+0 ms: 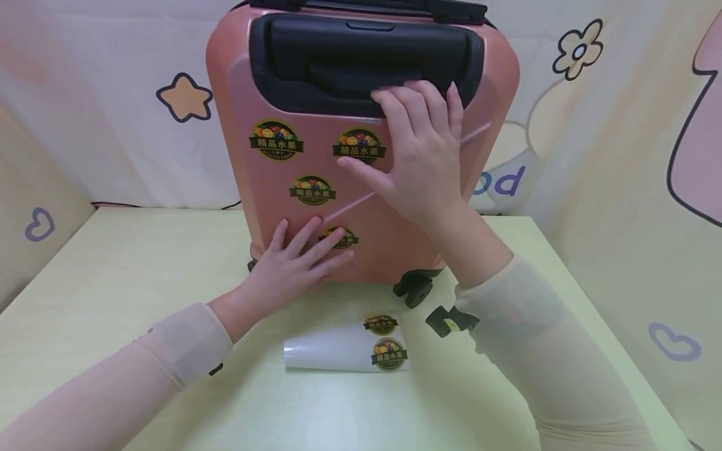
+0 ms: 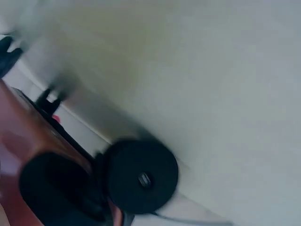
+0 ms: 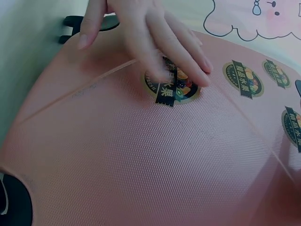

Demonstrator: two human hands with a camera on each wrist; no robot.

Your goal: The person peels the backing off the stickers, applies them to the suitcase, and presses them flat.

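The pink suitcase (image 1: 389, 232) stands upright on the tabletop (image 1: 73, 326), its front facing me. Low on the suitcase, my left grip (image 1: 287, 269) has its fingers spread apart over the lowest sticker (image 1: 348, 239), clamped on nothing. High on the suitcase, my right grip (image 1: 420, 150) is also apart, its fingers reaching the lower edge of the black handle panel (image 1: 338, 103), its thumb crossing the foot of the upper-right sticker (image 1: 358, 141). The upper-left sticker (image 1: 276, 141) and middle sticker (image 1: 312, 190) show uncovered on the suitcase's front. Before the suitcase lies a pale sheet (image 1: 333, 356) bearing two more stickers, near one black wheel (image 1: 415, 289).
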